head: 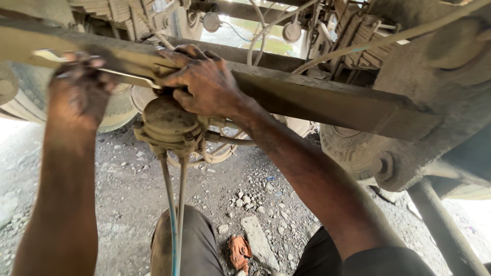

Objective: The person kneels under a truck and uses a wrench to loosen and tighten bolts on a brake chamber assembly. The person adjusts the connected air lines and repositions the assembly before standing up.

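Note:
I am under a heavy vehicle, looking up along a dusty frame beam. My left hand is closed around the handle of a long flat metal wrench that lies along the beam. My right hand presses on the wrench's far end, where it meets the top of a round dust-coated brake chamber mounted under the beam. Two thin hoses hang down from the chamber between my knees. The wrench's head is hidden under my right hand.
Tyres stand at the left and right. An axle housing fills the upper right, with a rod sloping down. Gravel ground below holds a flat stone and an orange rag. Leaf springs and cables hang above.

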